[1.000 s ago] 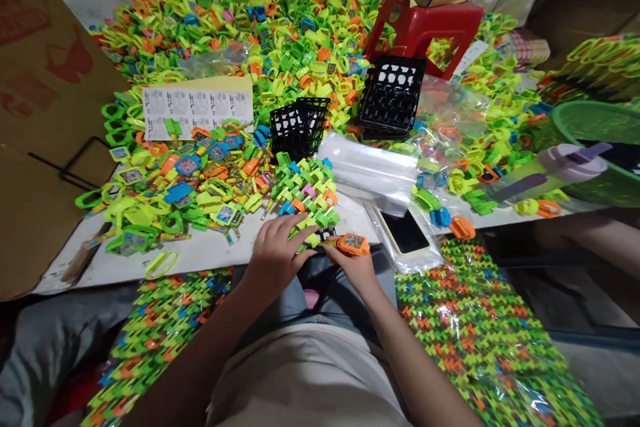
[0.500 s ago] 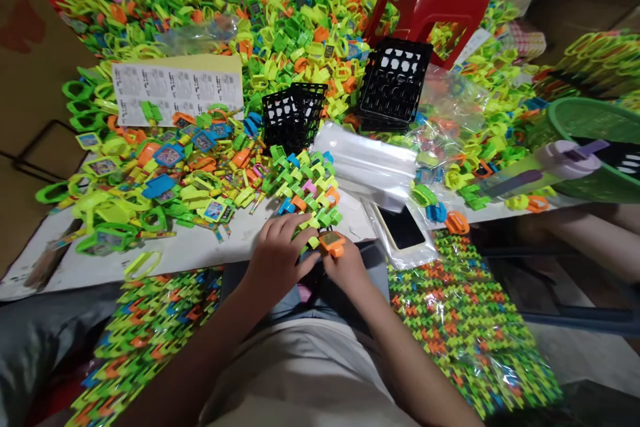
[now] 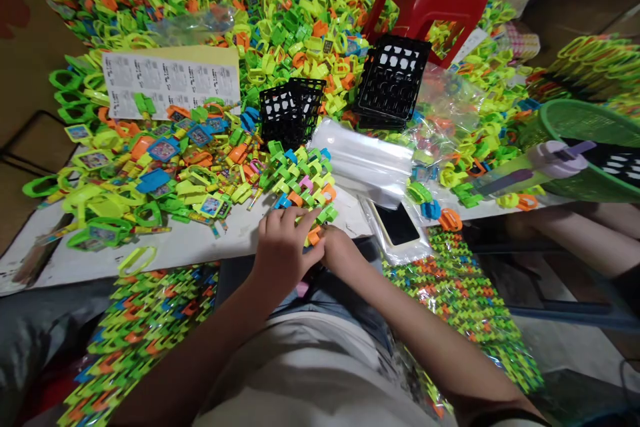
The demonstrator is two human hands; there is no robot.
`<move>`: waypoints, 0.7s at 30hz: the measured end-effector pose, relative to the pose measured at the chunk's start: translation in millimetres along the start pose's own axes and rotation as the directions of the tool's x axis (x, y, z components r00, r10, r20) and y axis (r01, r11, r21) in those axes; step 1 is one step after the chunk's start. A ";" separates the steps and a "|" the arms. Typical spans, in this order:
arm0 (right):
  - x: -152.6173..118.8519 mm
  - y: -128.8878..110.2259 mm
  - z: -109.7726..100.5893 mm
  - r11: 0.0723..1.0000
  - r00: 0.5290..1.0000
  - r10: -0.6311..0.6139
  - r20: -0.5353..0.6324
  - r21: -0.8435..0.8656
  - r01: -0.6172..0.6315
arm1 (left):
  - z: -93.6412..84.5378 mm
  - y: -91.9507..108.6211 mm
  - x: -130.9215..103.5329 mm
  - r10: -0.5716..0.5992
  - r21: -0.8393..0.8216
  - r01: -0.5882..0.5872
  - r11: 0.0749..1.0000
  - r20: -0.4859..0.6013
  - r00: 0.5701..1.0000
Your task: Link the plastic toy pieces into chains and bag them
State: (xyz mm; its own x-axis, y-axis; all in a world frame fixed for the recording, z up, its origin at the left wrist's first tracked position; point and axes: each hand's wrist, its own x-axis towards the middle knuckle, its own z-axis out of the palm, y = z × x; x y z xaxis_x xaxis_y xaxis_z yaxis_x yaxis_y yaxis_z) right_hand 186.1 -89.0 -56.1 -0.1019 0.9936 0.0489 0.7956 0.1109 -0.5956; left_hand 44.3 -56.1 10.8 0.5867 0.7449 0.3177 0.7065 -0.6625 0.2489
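At the table's front edge, my left hand (image 3: 281, 248) curls over the near end of a block of interlocked green, yellow, orange and blue plastic pieces (image 3: 303, 180). Right beside it, my right hand (image 3: 337, 250) is closed, its fingertips hidden behind an orange piece (image 3: 314, 235) between the two hands. Loose toy watches (image 3: 163, 148) in many colours are heaped to the left. A stack of clear plastic bags (image 3: 365, 153) lies just right of the block, and a phone in a clear bag (image 3: 399, 225) is near my right wrist.
Black trays (image 3: 393, 80) stand behind the bags, before a red stool (image 3: 435, 7). A label sheet (image 3: 170, 80) lies at the back left. On the right are a bottle (image 3: 540, 167), a green basket (image 3: 547, 120) and another person's bare limb (image 3: 575, 233). Packed rows (image 3: 450, 280) hang below the table.
My right hand has moved slightly up and left, bringing the orange piece against the block beside my left hand. The view has shifted slightly.
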 end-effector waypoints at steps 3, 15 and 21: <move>1.6 0.5 -1.5 1.000 1.000 -0.014 0.008 -0.011 0.015 | -3.2 0.1 2.5 -0.009 0.035 0.007 0.999 0.047 0.999; -0.9 6.3 -1.9 0.999 0.994 -0.011 -0.110 0.029 0.014 | -13.3 8.7 16.7 -0.072 0.094 0.055 0.994 0.188 0.979; -8.2 1.5 -4.2 0.997 0.989 -0.031 -0.146 0.067 0.042 | -15.1 1.7 14.1 -0.016 0.021 0.012 1.000 0.206 0.978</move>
State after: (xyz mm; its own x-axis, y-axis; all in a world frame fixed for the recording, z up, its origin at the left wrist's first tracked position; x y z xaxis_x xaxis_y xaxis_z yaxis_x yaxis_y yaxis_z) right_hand 190.6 -96.8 -54.0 -0.0389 0.9822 0.1838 0.7486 0.1505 -0.6457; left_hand 47.7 -48.0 29.5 0.6441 0.7558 0.1179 0.7218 -0.6516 0.2334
